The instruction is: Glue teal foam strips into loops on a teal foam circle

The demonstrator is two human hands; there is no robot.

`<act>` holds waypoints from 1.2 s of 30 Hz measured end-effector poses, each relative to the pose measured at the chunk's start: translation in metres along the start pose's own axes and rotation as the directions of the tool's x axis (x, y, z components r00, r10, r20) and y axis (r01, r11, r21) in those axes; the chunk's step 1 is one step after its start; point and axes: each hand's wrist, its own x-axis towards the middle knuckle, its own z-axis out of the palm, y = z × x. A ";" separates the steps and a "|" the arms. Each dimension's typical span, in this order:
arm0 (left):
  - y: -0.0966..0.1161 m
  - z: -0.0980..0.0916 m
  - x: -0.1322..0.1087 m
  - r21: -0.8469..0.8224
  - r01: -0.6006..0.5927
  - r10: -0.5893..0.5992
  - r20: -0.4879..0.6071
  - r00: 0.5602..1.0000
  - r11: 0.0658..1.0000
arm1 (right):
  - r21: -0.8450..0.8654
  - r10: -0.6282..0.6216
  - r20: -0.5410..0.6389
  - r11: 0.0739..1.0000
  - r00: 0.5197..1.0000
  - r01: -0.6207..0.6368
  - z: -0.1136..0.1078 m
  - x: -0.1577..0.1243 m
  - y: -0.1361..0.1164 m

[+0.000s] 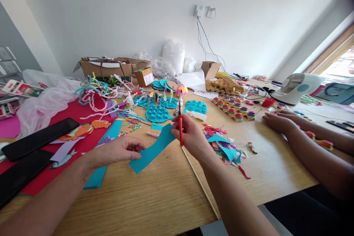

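Note:
A curved blue paper strip (153, 152) is held above the wooden table (155, 195). My left hand (125, 150) pinches its lower left part between thumb and fingers. At the strip's upper right end, my right hand (188, 131) is closed around red-handled scissors (181, 129), whose blades point up and away. The right thumb is close to the strip; whether it also grips the paper I cannot tell. A thin wooden stick (200, 182) lies on the table below my right hand. Blue egg-tray pieces (157, 113) lie beyond both hands.
Coloured paper scraps (225, 147) lie right of my right hand. Red paper (35, 175) and two black phones (41, 138) are at left. Another person's arms (298, 136) rest at right, near painted egg-carton strips (232, 110) and a white fan (295, 87). Cardboard boxes (106, 68) stand behind.

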 end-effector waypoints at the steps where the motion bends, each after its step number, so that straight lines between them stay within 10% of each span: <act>1: 0.000 0.003 0.002 0.023 -0.004 0.003 0.014 1.000 1.000 | -0.040 -0.013 0.036 0.999 0.999 0.015 0.001 0.003 -0.002; 5: 0.000 0.015 0.006 0.029 -0.012 0.011 0.025 1.000 1.000 | -0.116 -0.048 0.059 0.992 0.997 0.055 0.004 0.012 -0.010; 9: 0.005 0.025 0.004 -0.146 -0.065 0.026 -0.256 0.966 0.987 | -0.050 -0.024 -0.055 0.999 0.998 0.021 0.009 -0.002 -0.011; 14: 0.013 0.039 0.004 -0.190 -0.231 0.102 -0.518 0.849 0.954 | 0.253 0.123 0.086 0.957 0.989 -0.141 0.034 -0.037 0.001; 21: 0.023 0.054 0.001 -0.110 -0.230 0.154 -0.469 0.870 0.967 | 0.460 0.138 0.064 0.875 0.988 -0.152 0.052 -0.040 0.010; 36: 0.027 0.056 -0.022 -0.316 -0.262 0.037 -0.574 0.818 0.912 | -0.302 0.195 0.230 0.946 0.954 -0.121 0.034 -0.106 -0.008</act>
